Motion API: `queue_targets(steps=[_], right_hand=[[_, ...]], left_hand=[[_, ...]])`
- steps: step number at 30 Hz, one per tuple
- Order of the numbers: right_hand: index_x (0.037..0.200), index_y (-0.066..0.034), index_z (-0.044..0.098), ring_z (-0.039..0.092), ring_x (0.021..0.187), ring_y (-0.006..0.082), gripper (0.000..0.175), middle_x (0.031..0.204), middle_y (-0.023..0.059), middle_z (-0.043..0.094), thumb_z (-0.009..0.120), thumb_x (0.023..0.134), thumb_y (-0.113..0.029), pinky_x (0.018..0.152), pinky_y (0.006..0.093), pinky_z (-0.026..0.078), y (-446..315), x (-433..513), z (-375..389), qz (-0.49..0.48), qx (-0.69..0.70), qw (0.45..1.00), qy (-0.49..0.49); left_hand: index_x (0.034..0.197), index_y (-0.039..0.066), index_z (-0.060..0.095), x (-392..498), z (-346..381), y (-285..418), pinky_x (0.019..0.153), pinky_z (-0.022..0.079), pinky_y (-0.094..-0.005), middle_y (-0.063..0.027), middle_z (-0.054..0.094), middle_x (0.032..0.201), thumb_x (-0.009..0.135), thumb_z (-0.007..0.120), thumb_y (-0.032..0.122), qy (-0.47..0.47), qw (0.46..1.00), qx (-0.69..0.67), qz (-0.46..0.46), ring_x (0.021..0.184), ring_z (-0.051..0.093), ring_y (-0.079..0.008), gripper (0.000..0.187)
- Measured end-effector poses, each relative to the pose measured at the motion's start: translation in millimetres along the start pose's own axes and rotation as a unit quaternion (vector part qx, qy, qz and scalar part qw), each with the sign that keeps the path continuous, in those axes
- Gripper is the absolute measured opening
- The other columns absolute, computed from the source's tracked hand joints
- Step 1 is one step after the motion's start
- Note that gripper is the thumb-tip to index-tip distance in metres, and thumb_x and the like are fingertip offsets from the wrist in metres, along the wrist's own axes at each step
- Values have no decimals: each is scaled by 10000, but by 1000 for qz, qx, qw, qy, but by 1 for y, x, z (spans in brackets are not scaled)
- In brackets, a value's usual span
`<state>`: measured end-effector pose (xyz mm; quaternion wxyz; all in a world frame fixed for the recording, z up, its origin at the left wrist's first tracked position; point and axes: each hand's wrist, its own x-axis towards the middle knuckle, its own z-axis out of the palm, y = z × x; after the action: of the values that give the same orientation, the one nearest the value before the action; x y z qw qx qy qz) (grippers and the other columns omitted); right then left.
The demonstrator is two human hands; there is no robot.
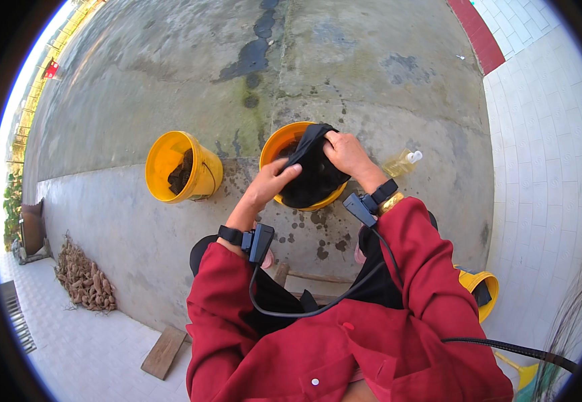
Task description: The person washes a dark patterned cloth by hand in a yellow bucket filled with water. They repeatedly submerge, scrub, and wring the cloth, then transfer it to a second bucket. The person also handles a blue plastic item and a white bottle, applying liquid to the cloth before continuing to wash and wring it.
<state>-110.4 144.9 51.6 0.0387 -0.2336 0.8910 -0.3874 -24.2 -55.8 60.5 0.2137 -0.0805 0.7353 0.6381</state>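
Observation:
A dark wet-looking cloth (313,173) is stretched between my two hands over a yellow bucket (270,145). My left hand (269,182) pinches its near left edge, thumb on top. With bent fingers, my right hand (345,151) grips the upper right edge. Part of the cloth hangs down into the bucket and hides most of what is inside; something dark shows at the far side. To the right of the bucket, a clear bottle of yellowish liquid (397,165) with a white cap lies or leans on the concrete.
At left stands a second yellow bucket (209,173) holding dark cloth (181,173). A third yellow bucket (492,294) is behind my right arm. Tubers (87,281) are heaped at lower left, near a wooden board (164,353). Cables run from my wrist devices. Wet patches mark the concrete floor (371,115).

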Motion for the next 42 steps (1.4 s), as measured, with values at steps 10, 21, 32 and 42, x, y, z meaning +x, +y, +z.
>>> queue_targets(steps=[10, 21, 32, 42], right_hand=[[1017, -4, 584, 599, 662, 202, 549, 774, 111, 640, 548, 843, -523, 648, 301, 464, -13, -1, 6, 118, 268, 930, -222], [1027, -13, 584, 601, 710, 191, 283, 772, 98, 608, 536, 777, -137, 670, 299, 470, -10, -6, -8, -10, 139, 987, -77], [1019, 1, 601, 604, 831, 181, 280, 920, 82, 623, 402, 847, -95, 768, 295, 497, 13, 9, -49, 100, 607, 737, 279], [1004, -18, 588, 591, 845, 151, 259, 933, 62, 610, 409, 824, -67, 779, 269, 481, -4, 7, -50, 63, 587, 801, 101]], left_hand=[[1164, 14, 529, 0, -4, 10, 896, 462, -350, -108, 606, 1119, 956, 412, 346, 18, 855, -518, -20, 1008, 593, -220, 408], [1166, 11, 524, 3, -26, 2, 956, 424, -373, -121, 579, 1174, 970, 370, 342, 141, 807, -571, 50, 1069, 561, -255, 414], [1048, 14, 545, 9, -48, -41, 812, 503, -381, -105, 626, 1018, 925, 488, 250, 332, 830, -448, -23, 887, 623, -244, 272], [1147, 8, 499, 7, -28, -29, 828, 497, -305, -83, 605, 1084, 938, 489, 234, 229, 916, -328, -13, 928, 609, -181, 308]])
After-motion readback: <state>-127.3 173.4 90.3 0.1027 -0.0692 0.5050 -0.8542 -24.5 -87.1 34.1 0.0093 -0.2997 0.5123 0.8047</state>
